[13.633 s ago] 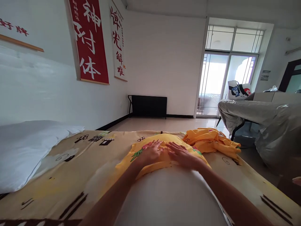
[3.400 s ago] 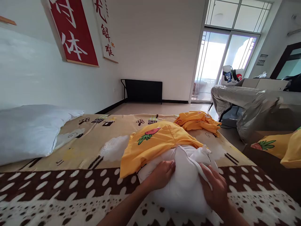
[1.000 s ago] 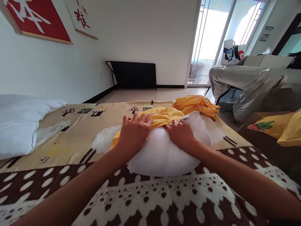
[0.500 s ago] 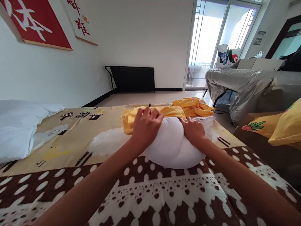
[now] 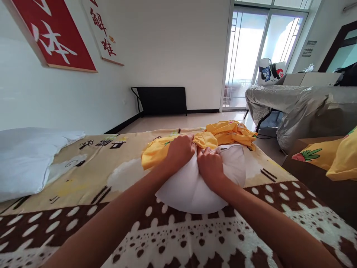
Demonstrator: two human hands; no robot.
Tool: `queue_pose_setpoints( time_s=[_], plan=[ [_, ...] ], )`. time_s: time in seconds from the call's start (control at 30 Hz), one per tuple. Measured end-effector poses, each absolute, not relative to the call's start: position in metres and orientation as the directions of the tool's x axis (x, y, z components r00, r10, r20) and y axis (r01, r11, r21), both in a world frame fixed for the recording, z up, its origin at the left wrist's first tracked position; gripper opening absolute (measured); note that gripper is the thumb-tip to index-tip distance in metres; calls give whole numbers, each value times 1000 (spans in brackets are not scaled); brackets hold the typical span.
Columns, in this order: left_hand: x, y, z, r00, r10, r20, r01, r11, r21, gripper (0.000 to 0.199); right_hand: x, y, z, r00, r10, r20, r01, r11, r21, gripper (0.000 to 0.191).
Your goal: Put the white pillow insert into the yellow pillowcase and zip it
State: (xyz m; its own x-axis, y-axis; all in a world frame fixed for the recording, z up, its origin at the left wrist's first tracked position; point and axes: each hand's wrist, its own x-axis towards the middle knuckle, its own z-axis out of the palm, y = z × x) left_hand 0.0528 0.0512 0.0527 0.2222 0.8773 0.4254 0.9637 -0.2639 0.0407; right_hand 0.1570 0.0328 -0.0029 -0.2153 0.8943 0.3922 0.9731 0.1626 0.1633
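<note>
A plump white pillow (image 5: 189, 193) lies on the patterned blanket (image 5: 117, 242) in front of me, bunched and creased toward its far side. My left hand (image 5: 181, 150) is closed at the pillow's far left, gripping a yellow pillowcase (image 5: 153, 152) that spreads out behind it. Closed on the white fabric, my right hand (image 5: 210, 163) presses into the pillow's middle, close beside the left. The fingertips of both hands are hidden in the cloth. More crumpled yellow cloth (image 5: 230, 132) lies just beyond the pillow.
Another white pillow (image 5: 25, 160) rests at the left. On the right, yellow printed pillows (image 5: 343, 156) sit in a brown box (image 5: 301, 182). Behind it stands a plastic-covered piece of furniture (image 5: 301, 96). A black panel (image 5: 163, 100) leans against the far wall.
My hands have drawn together: the right moved left across the pillow and closed, and the left shifted slightly right. The pillow's top is now pinched between them. The view tilted up slightly.
</note>
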Motion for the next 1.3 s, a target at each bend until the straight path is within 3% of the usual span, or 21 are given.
queue_pose_setpoints(
  time_s=[0.17, 0.3, 0.37, 0.47, 0.6, 0.67, 0.8, 0.93, 1.13, 1.3],
  plan=[
    [71, 32, 41, 327, 870, 370, 945, -302, -124, 22, 152, 42, -4, -220, 920, 324, 975, 193, 114, 32],
    [65, 19, 33, 428, 808, 405, 904, -375, -206, 26, 176, 52, -6, -218, 929, 297, 976, 202, 86, 31],
    [55, 14, 36, 472, 789, 394, 880, -449, -155, 32, 190, 55, -7, -205, 932, 299, 979, 189, 83, 33],
    [32, 8, 49, 526, 788, 319, 816, -574, 71, 48, 206, 57, -5, -174, 937, 304, 984, 157, 81, 35],
    [2, 7, 61, 420, 879, 225, 804, -475, 357, 51, 224, 55, 0, -142, 936, 322, 989, 118, 93, 35],
    [-6, 13, 57, 383, 899, 211, 783, -438, 441, 55, 230, 50, 0, -129, 929, 347, 990, 100, 101, 36],
    [0, 37, 34, 382, 875, 298, 788, -477, 390, 65, 234, 38, -5, -101, 906, 410, 991, 53, 126, 41],
    [23, 52, 17, 287, 870, 402, 846, -427, 320, 43, 241, 29, -11, -71, 870, 488, 990, 2, 140, 45],
    [51, 48, 12, 154, 796, 585, 878, -382, 288, 38, 256, 2, -8, -174, 598, 782, 984, 86, 154, 41],
    [62, 58, 18, 84, 750, 656, 875, -371, 311, 25, 235, -19, -9, -410, 625, 665, 912, 304, 276, 64]
  ],
)
